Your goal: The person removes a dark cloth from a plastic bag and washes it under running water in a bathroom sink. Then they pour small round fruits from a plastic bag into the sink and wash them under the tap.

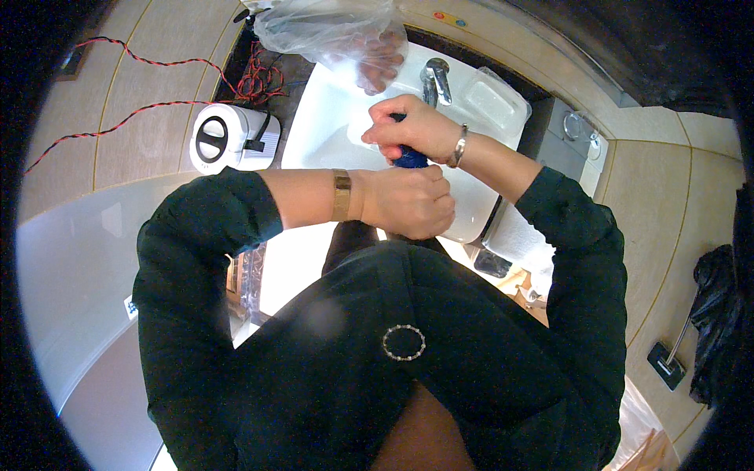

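Observation:
My left hand (406, 200) is closed in a fist around the near end of a dark blue bundle, which looks like cloth (412, 158). The far part of the bundle is gripped by my right hand (415, 126), its fingers curled around it. Most of the cloth is hidden inside the two fists. Both hands are over the near part of a white washbasin (318, 112). Behind my right hand stands a chrome tap (437, 79), and I see no clear stream of water from it.
A clear plastic bag (330, 29) with brownish contents hangs over the basin's back left. Left of the basin sits a white appliance (238, 138) with a black dial, near a tangled red-and-black cord (256, 82). A translucent plastic tray (498, 103) rests at the basin's right.

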`<state>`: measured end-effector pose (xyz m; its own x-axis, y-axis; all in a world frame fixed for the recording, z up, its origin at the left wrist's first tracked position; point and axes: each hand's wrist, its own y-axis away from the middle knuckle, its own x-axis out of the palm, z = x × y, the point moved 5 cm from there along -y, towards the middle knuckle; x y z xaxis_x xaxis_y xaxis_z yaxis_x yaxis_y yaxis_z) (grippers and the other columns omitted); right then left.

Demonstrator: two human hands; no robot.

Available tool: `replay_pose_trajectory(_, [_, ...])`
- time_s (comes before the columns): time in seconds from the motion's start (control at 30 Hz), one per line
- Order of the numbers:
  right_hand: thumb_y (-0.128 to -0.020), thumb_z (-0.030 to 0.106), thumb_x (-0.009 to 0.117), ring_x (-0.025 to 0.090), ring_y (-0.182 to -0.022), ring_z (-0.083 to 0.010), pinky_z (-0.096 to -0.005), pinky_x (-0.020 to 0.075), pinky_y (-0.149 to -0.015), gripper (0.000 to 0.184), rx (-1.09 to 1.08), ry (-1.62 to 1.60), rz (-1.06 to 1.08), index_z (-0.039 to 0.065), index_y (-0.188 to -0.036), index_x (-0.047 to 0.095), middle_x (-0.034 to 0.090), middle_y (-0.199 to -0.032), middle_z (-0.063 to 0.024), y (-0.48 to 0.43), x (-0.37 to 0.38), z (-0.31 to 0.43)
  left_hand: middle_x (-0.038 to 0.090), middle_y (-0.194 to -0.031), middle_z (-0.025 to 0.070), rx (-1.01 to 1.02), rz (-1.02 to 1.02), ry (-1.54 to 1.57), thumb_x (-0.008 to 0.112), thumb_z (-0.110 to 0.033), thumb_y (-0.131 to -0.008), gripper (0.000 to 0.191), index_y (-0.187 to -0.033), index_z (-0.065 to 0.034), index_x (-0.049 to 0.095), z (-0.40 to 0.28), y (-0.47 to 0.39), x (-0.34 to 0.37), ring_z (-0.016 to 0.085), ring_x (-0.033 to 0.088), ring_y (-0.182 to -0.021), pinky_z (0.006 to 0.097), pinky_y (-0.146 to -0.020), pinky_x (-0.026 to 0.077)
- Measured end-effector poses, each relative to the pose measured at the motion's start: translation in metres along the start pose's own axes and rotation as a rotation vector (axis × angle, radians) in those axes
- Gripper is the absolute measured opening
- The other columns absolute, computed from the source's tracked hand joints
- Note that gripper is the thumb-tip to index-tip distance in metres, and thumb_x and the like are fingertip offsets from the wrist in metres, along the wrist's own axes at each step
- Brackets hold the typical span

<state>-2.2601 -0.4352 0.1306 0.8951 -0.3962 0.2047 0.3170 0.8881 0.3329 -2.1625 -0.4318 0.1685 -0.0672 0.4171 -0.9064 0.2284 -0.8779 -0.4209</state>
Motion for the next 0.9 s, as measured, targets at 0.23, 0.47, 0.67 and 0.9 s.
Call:
replay_pose_trajectory(0.23, [-0.075,0.013,0.063,0.043,-0.046,-0.009,-0.0267,0.0387,-0.047,0.029,0.001,0.392,-0.082,0.007,-0.058,0.041,0.045,-0.052,-0.0004,-0.029,-0.003,-0.049,0.052,-0.065,0.0058,0.013,0.253,0.074,0.06,-0.017,-0.069,0.012,-0.067,-0.0051,0.058,0.004,0.028,0.079,0.022,0.058,-0.064,0.036,-0.062,0.049])
replay_pose_trajectory(0.47, [-0.083,0.027,0.063,0.053,-0.059,-0.0135,-0.028,0.046,-0.059,0.028,0.078,0.362,-0.289,0.006,-0.068,0.053,0.055,-0.06,-0.0032,-0.062,-0.024,-0.137,0.06,-0.072,0.0074,-0.099,0.427,0.221,0.059,-0.011,-0.07,0.007,-0.074,-0.0058,0.06,0.01,0.063,0.139,0.025,0.062,-0.073,0.037,-0.07,0.051])
replay_pose_trajectory(0.67, [-0.092,0.04,0.05,0.062,-0.083,-0.0282,-0.0361,0.0481,-0.075,0.035,0.221,0.516,-0.722,0.007,-0.101,0.06,0.065,-0.089,-0.0131,-0.053,-0.099,-0.252,0.056,-0.07,0.0091,-0.543,0.139,0.167,0.06,-0.01,-0.071,0.014,-0.084,-0.0051,0.061,0.04,0.099,0.1,0.027,0.059,-0.068,0.04,-0.061,0.049])
replay_pose_trajectory(0.9, [-0.081,0.016,0.056,0.057,-0.099,-0.0375,-0.0454,0.045,-0.088,0.021,0.256,0.94,-1.236,0.003,-0.098,0.058,0.062,-0.098,-0.0195,-0.032,-0.175,-0.312,0.065,-0.071,0.0109,-1.334,-0.517,0.084,0.067,-0.005,-0.076,0.005,-0.081,-0.0035,0.069,0.058,0.163,0.021,0.022,0.063,-0.062,0.0298,-0.058,0.049])
